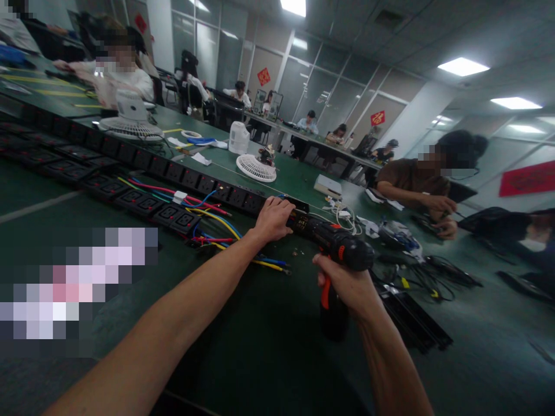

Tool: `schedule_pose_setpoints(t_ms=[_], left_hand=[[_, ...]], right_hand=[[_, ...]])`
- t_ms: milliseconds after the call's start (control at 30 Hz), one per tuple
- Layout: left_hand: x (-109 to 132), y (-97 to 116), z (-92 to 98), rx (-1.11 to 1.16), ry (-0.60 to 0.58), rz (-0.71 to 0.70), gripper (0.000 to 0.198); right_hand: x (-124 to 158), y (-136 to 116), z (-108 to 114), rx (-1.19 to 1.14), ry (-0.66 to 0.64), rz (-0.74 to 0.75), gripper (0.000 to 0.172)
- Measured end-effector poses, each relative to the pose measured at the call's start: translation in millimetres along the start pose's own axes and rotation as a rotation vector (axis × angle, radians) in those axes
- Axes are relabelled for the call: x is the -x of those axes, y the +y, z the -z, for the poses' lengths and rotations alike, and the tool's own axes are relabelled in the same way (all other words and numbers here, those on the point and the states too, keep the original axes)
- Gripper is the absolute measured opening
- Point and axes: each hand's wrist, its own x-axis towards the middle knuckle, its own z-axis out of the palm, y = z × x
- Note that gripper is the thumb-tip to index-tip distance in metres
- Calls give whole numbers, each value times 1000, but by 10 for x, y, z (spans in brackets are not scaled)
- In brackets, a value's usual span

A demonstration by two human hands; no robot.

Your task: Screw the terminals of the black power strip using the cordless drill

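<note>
My right hand [349, 283] is wrapped around the grip of a black and orange cordless drill [332, 240]. The drill's nose points left, toward the end of a long black power strip [173, 171] with a row of sockets. Closed over that end is my left hand [274, 219], right beside the front of the drill; its fingers partly hide the spot, and the drill's tip cannot be made out. Red, blue, yellow and green wires [221, 218] with metal ends lie loose just left of my left hand, beside a second row of socket strips [145, 202].
White fans [256, 167] and a translucent jug [238, 137] stand across the green table. To the right lie tangled black cables [429, 271] and black metal channels [414, 318]. A co-worker [416, 179] handles something at the right; other people sit farther back.
</note>
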Motion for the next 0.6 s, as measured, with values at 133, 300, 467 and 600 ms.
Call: schedule_pose_setpoints(t_ms=[133,300,467,600], left_hand=[[4,3,5,-3,1,-1,62],[8,0,-1,-9,15,-5,65],[10,-10,-16,-1,24,-12,65],[6,-7,-7,10,11,-7,65]], right_hand=[[6,-14,7,12,1,15,27],[19,-34,15,27,-4,5,30],[23,-39,11,8,-12,22,33],[27,-29,7,-18,-9,13,29]])
